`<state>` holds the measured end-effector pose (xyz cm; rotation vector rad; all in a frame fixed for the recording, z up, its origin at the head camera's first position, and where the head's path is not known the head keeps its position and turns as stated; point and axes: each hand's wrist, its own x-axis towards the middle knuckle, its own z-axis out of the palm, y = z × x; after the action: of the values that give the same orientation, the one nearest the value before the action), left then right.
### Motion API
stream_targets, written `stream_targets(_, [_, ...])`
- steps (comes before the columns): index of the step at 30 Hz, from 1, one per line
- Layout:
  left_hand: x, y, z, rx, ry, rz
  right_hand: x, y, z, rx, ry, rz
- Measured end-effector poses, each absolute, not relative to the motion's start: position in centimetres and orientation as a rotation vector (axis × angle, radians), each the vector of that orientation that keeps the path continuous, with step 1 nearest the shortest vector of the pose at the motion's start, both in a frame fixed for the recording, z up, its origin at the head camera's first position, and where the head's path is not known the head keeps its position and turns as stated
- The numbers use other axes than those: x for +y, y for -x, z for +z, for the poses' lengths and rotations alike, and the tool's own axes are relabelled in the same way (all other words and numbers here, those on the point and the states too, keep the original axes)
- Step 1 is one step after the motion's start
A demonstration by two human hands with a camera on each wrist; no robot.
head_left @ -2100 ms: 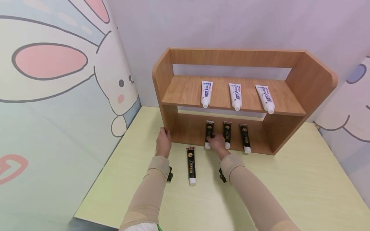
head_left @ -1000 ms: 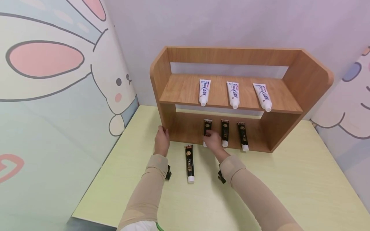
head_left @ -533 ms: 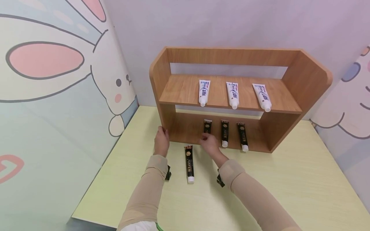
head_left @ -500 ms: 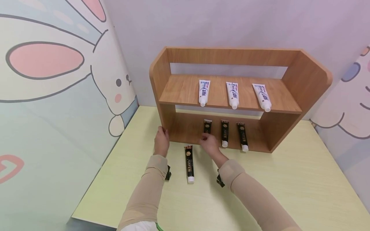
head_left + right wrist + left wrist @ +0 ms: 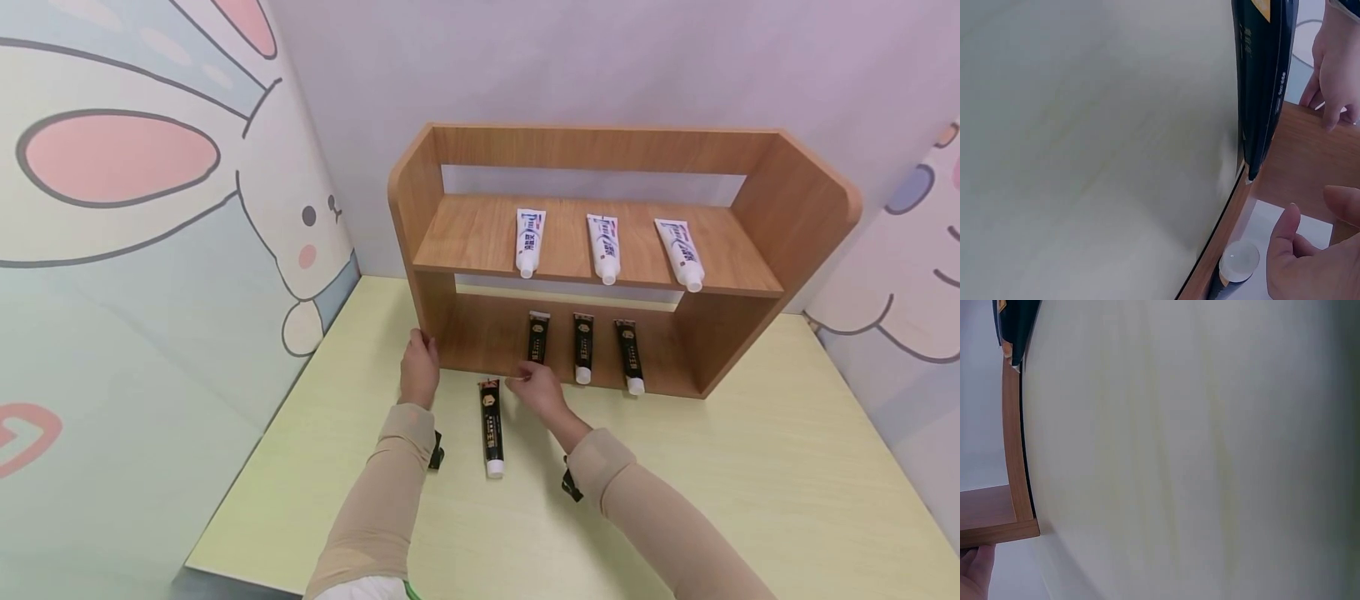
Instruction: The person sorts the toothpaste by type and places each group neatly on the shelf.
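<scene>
In the head view my left hand [image 5: 420, 367] holds the left side panel [image 5: 431, 304] of a wooden shelf, thumb and fingers either side of its edge, as the right wrist view shows. My right hand [image 5: 538, 387] hovers by the shelf's front edge with nothing in it. Its thumb and fingers [image 5: 1285, 228] stand apart in the right wrist view. Just left of it, a black toothpaste tube [image 5: 491, 421] lies on the table, white cap toward me. On the lower board lies another black toothpaste tube [image 5: 537, 333], its cap end hidden behind my right hand.
Two more black tubes, a middle one [image 5: 583, 342] and a right one [image 5: 630, 350], lie on the lower board. Three white toothpaste tubes [image 5: 604, 246] lie on the upper board [image 5: 472, 233]. The shelf stands on a pale yellow table [image 5: 720, 483] against the wall.
My right hand has let go of the left black tube on the lower board and moved left and toward me, near the tube on the table. My left hand stays on the side panel.
</scene>
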<state>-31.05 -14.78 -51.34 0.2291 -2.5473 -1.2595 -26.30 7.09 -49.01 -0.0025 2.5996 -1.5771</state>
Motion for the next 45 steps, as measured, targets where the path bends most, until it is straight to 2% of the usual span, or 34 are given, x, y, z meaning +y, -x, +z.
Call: stream_targets(45, [-14.8,31.2,-51.5,-2.554,-0.249,-1.289,5.1,21.6,-49.6,2.505,0.093,-1.285])
